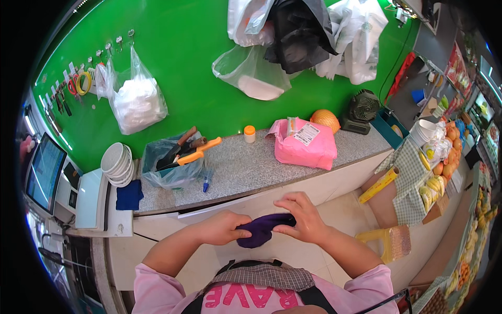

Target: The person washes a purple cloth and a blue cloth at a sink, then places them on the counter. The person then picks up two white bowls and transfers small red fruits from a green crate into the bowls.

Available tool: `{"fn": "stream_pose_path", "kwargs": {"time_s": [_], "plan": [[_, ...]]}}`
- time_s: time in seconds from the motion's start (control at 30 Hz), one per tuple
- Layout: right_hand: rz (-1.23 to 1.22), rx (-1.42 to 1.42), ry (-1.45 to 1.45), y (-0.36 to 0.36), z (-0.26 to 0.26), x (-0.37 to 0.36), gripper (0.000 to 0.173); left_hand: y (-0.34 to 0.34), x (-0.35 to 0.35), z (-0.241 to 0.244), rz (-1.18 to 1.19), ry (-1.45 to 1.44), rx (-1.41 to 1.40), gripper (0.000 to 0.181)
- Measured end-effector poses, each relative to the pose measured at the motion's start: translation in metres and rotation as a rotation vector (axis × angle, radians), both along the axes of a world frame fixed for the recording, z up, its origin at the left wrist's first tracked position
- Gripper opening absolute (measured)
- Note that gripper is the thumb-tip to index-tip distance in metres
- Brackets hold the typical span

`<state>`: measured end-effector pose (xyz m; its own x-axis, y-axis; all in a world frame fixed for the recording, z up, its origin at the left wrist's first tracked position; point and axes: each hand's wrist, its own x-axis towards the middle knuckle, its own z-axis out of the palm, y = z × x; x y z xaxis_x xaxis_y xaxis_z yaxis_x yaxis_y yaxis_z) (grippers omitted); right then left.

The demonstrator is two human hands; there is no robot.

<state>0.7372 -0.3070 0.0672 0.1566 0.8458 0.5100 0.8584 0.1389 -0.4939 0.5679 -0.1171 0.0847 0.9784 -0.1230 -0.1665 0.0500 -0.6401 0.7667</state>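
Observation:
A dark purple cloth (257, 231) is in front of my body, above the floor. My left hand (225, 227) pinches its left end between thumb and fingers. My right hand (302, 219) is at the other end, its thumb against the cloth and its index finger raised apart. Whether that hand grips the cloth's edge cannot be made out. Below the hands shows a checked apron (262, 278) over a pink shirt.
On the granite counter (235, 172) stand a lined bin of knives (172, 178), an orange-capped bottle (249, 134), a pink parcel (306, 147) and a fan (361, 112). White bowls (117, 165) are stacked left. A yellow plastic stool (386, 243) is right. Plastic bags (302, 35) hang above.

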Motion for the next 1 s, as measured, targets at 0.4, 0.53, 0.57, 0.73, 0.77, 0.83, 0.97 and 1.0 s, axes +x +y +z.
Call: {"fn": "stream_pose_path", "kwargs": {"time_s": [0.4, 0.53, 0.57, 0.73, 0.77, 0.83, 0.97, 1.0], "plan": [[0.015, -0.216, 0.036, 0.082, -0.029, 0.081, 0.031, 0.079, 0.061, 0.013, 0.238, -0.091, 0.423, 0.02], [-0.047, -0.066, 0.107, 0.13, 0.031, 0.102, 0.024, 0.13, 0.07, 0.052, 0.413, -0.352, 0.319, 0.019], [-0.03, -0.056, 0.097, 0.136, 0.044, 0.105, 0.022, 0.137, 0.069, 0.055, 0.415, -0.437, 0.341, 0.018], [0.031, -0.029, -0.058, 0.158, 0.016, 0.118, 0.019, 0.148, 0.054, -0.001, 0.386, -0.605, 0.421, 0.021], [0.03, -0.049, -0.072, 0.159, -0.003, 0.121, 0.018, 0.147, 0.054, -0.022, 0.391, -0.555, 0.428, 0.021], [0.026, -0.113, -0.087, 0.153, -0.053, 0.125, 0.018, 0.142, 0.057, -0.074, 0.346, -0.518, 0.475, 0.019], [0.067, -0.284, 0.007, 0.125, -0.163, 0.125, 0.015, 0.117, 0.051, -0.169, 0.196, -0.442, 0.444, 0.02], [0.128, -0.329, 0.007, 0.117, -0.175, 0.123, 0.014, 0.109, 0.045, -0.186, 0.172, -0.4, 0.419, 0.019]]}}
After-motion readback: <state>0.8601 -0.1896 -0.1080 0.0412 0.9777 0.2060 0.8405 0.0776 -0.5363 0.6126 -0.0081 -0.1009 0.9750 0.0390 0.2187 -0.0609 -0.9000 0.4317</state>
